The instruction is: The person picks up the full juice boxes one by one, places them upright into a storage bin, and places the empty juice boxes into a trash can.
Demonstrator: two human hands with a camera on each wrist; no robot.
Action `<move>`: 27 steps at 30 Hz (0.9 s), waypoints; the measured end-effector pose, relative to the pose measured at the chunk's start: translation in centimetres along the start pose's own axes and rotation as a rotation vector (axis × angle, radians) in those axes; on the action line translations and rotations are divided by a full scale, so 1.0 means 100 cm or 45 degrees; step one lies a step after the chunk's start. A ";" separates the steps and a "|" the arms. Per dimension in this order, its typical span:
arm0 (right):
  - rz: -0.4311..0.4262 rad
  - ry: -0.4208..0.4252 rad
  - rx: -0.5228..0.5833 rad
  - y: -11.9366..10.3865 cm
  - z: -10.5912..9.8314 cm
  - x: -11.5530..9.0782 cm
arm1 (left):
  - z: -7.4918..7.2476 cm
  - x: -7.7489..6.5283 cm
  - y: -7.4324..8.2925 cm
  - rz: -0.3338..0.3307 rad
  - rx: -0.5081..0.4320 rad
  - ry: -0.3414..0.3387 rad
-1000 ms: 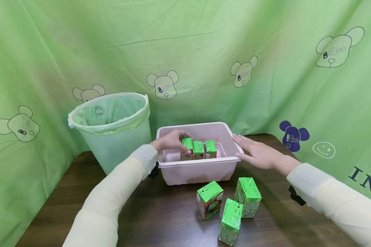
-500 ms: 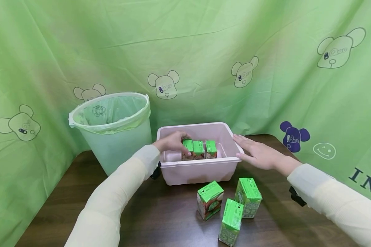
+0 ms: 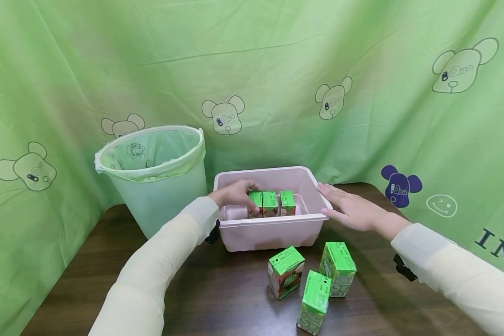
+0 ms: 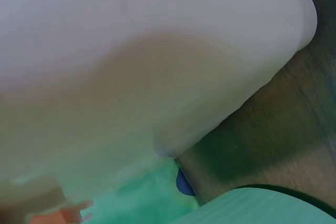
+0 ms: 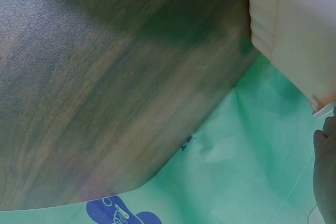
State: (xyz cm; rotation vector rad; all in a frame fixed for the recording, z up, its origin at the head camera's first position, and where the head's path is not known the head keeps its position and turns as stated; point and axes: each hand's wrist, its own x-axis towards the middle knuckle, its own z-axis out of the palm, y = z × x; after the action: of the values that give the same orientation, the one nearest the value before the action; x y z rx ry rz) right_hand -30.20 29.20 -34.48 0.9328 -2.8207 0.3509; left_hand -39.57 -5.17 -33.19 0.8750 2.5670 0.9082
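Note:
A pale pink plastic bin (image 3: pixel 273 235) stands on the table in the head view. Inside it, three small green-topped drink cartons stand in a row. My left hand (image 3: pixel 236 192) reaches over the left rim and grips the leftmost drink carton (image 3: pixel 255 198), thumb on the near side. That carton is right beside the middle carton (image 3: pixel 270 199); a narrow gap separates the middle one from the right carton (image 3: pixel 287 199). My right hand (image 3: pixel 353 209) rests with straight fingers along the bin's right rim. The bin wall (image 4: pixel 157 66) fills most of the left wrist view.
In front of the bin, three more cartons stand on the dark wooden table (image 3: pixel 218 298): a brown-sided carton (image 3: pixel 285 273), a green carton (image 3: pixel 338 268) and another green carton (image 3: pixel 313 303). A lined wastebasket (image 3: pixel 164 196) is at left. A green curtain (image 3: pixel 277 60) hangs behind.
My left hand has lowered the leftmost carton slightly and brought it level with the middle one. My right hand keeps its place on the rim.

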 end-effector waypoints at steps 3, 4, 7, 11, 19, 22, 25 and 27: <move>-0.006 0.002 0.006 -0.001 0.001 0.001 | -0.002 -0.003 -0.001 -0.006 -0.050 -0.010; -0.006 0.003 0.008 -0.001 0.001 0.002 | -0.003 -0.004 -0.002 -0.007 -0.063 -0.012; -0.004 0.003 0.007 -0.002 0.001 0.003 | -0.005 -0.006 -0.003 -0.005 -0.087 -0.018; -0.003 -0.002 0.008 -0.003 0.002 0.005 | -0.007 -0.009 -0.002 0.010 -0.089 -0.015; 0.039 -0.038 0.026 -0.003 0.003 0.004 | -0.007 -0.012 0.000 0.053 -0.059 -0.001; 0.061 -0.036 0.045 -0.004 0.001 0.003 | -0.009 -0.013 0.002 0.068 -0.069 0.006; 0.079 -0.032 0.060 -0.004 -0.001 0.001 | -0.011 -0.014 0.006 0.093 -0.085 0.020; 0.096 -0.037 0.065 -0.005 -0.003 -0.001 | -0.014 -0.016 0.010 0.105 -0.105 0.033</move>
State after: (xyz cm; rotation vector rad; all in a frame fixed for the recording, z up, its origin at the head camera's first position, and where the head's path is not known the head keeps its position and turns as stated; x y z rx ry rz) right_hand -29.82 28.97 -34.13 0.8488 -2.8919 0.4236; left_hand -38.52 -6.25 -31.41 0.9577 2.5112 1.0476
